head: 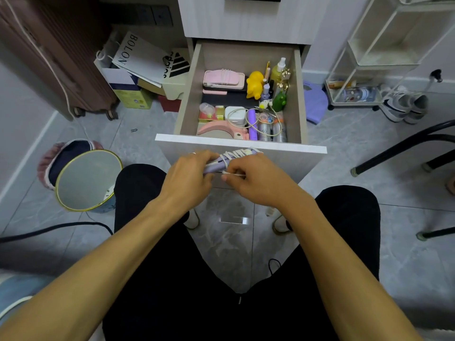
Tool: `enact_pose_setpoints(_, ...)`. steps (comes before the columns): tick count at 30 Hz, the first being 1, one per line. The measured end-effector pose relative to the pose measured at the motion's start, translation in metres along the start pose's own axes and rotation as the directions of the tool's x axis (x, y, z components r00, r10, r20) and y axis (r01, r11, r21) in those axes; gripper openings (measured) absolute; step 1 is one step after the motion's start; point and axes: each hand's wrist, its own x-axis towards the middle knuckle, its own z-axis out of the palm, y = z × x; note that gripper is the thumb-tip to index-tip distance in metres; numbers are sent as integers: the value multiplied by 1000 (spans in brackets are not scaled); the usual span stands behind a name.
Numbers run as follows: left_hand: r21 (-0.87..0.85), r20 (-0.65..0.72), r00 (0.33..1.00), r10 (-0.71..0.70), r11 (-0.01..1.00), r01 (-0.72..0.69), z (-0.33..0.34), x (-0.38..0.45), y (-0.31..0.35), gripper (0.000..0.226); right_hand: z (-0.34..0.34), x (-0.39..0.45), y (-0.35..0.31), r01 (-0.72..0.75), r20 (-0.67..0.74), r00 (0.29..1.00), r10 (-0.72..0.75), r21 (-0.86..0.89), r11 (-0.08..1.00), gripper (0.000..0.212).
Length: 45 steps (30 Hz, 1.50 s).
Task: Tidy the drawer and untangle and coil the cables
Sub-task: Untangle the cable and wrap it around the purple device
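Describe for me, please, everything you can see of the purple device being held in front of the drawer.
The purple device is a slim, smooth, plastic-looking stick, lying roughly level and angled up to the right, just below the open drawer's front. A white cable is wound around it in several turns. The left hand grips its near end; the right hand pinches the cable's loose end against it. Its ends are hidden.

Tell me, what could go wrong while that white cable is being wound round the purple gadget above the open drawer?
1. The right hand pinches only the loose end of the white cable; if it slips, the turns on the purple device may spring loose.
2. The left hand holds the device past the drawer front, so a drop would probably hit the floor.
3. Another loose cable lies over items inside and could snag them.
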Motion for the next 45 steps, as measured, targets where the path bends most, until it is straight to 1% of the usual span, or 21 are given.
enact_pose_setpoints(2,1,49,996,73,997,-74,-2,-3,1,39,-13,3,0,3,0,1000,-3,6,1000,25)
enact_pose_setpoints(5,32,159,978,131,990,-138,-10,-6,2,41,-25,6,6,-6,24,1000,4,63,998,24)
enact_pose_setpoints(7,-12,198,968,156,988,-157,-17,-7,5,39,-27,6,12,-40,42,998,36,99,994,23)
enact_pose_setpoints(9,-102,192,969,157,985,-140,-24,-9,7,39,-29,5,15,-93,52,995,84,218,971,20)
enact_pose_setpoints(12,-234,166,980,113,970,-72,-31,-13,7,38,-25,2,21,-170,52,985,166,472,865,15)
enact_pose_setpoints(15,-281,160,984,79,959,-31,-32,-17,9,35,-16,-3,27,-245,114,969,220,575,780,16)
enact_pose_setpoints(16,-320,171,983,61,947,-3,-32,-19,10,35,-13,-6,27,-278,156,960,233,630,725,17)
enact_pose_setpoints(18,-446,190,981,22,892,67,-33,-19,13,36,-3,-10,32,-310,187,948,259,732,607,15)
enact_pose_setpoints(19,-512,185,983,1,854,96,-33,-19,14,37,3,-13,32,-298,168,949,266,752,588,16)
enact_pose_setpoints(22,-643,90,993,-78,757,118,-29,-15,15,39,19,-17,24,-277,116,953,279,705,653,18)
enact_pose_setpoints(23,-658,63,993,-101,744,117,-27,-13,16,38,21,-17,21,-265,96,958,271,657,705,23)
enact_pose_setpoints(25,-636,14,990,-143,762,119,-21,-9,13,37,24,-16,13,-212,58,975,215,530,821,28)
enact_pose_setpoints(27,-578,-18,986,-166,806,125,-17,-7,11,36,27,-15,6,-155,32,987,155,379,912,37)
enact_pose_setpoints(29,-443,-57,992,-116,893,79,-12,-8,9,33,27,-16,4,-92,3,996,93,200,976,40)
enact_pose_setpoints(30,-350,-77,994,-83,935,50,-11,-7,8,32,26,-16,3,-71,2,997,71,107,992,36)
enact_pose_setpoints(32,-214,-79,995,-55,976,37,-11,-6,5,32,17,-16,2,-76,19,997,76,-31,997,25)
enact_pose_setpoints(35,-117,-7,1000,-7,993,6,-13,-7,-1,32,-3,-15,-4,-63,36,997,69,-150,987,22)
enact_pose_setpoints(38,-35,70,993,92,995,-90,-16,-9,-2,34,-23,-9,-10,-33,39,998,39,-158,987,20)
enact_pose_setpoints(40,-41,132,982,135,991,-130,-22,-10,1,34,-32,-3,-11,-7,31,999,10,-108,994,18)
enact_pose_setpoints(43,-162,195,968,158,978,-127,-31,-18,3,32,-40,5,-6,-50,26,999,48,72,996,16)
enact_pose_setpoints(45,-323,164,982,97,945,-39,-37,-24,1,34,-35,5,7,-130,34,992,125,267,955,9)
